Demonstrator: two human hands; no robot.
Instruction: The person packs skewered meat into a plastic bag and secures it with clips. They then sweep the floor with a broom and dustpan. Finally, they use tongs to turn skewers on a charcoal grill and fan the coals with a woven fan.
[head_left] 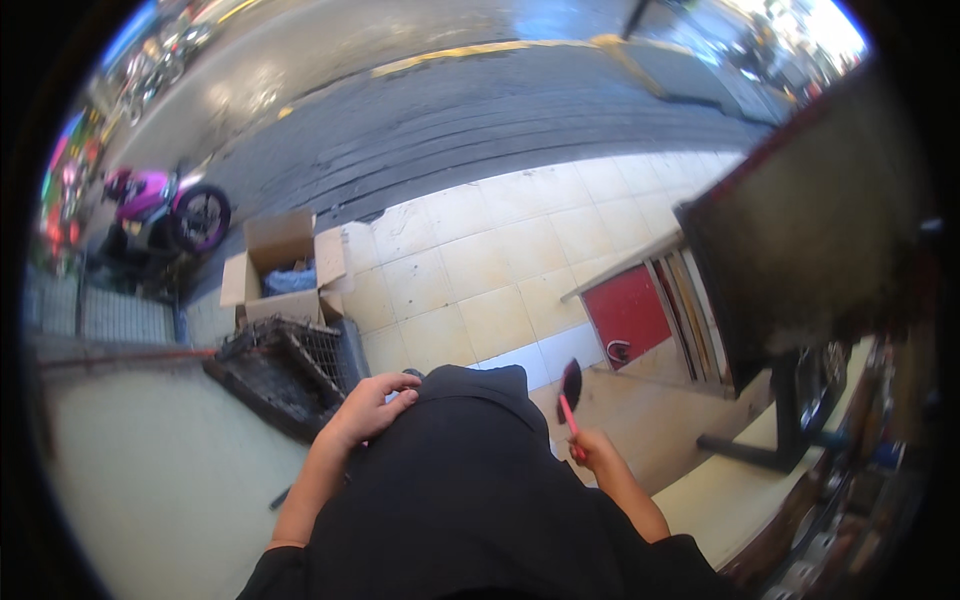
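Note:
My right hand (595,450) is closed around the red handle of a brush (571,385), whose dark bristle head points up and away from me. The brush is held to the right of my black clothing (470,450), above the tan floor. Against the left side of that clothing rests my left hand (375,408), its fingers stretched forward with nothing visible in them. Just beyond its fingertips a small dark shape shows, too little of it to name. Left of this hand lies a dark, dirty metal grille or crate (285,365).
An open cardboard box (283,265) with something blue inside stands ahead on the left. To the right are a red-panelled wooden stand (630,310) and a large dark panel (820,220). Pale tiles (490,260) lead to grey steps (450,150) and the street. A pink motorcycle (150,200) stands far left.

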